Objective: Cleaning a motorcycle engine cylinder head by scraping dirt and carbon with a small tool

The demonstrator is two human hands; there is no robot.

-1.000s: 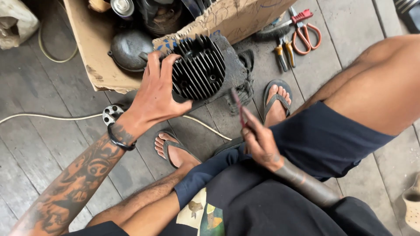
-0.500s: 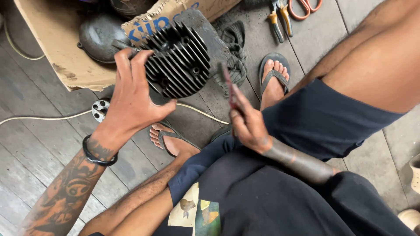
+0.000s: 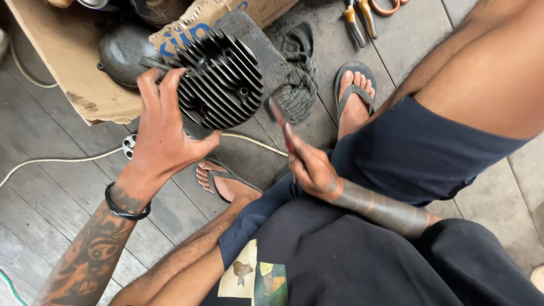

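Observation:
My left hand (image 3: 161, 136) grips a black finned engine cylinder head (image 3: 224, 79) by its left side and holds it tilted above a dark slab on the floor. My right hand (image 3: 309, 164) is closed around a thin red-handled tool (image 3: 281, 123) whose tip points up toward the fins, just right of the cylinder head and not touching it. A black bracelet (image 3: 126, 208) circles my left wrist. I sit low, with both feet in flip-flops under the hands.
An open cardboard box (image 3: 73, 62) with dark metal engine covers (image 3: 122, 51) stands at the upper left. A grimy rag (image 3: 297, 85) lies beside the cylinder head. Pliers (image 3: 357, 20) and scissors lie at the top. A white cable (image 3: 62, 158) runs across the wooden floor.
The view has dropped and shifted, so everything sits lower in frame. My right hand has lifted the red tool closer to the fins. My left hand keeps its grip.

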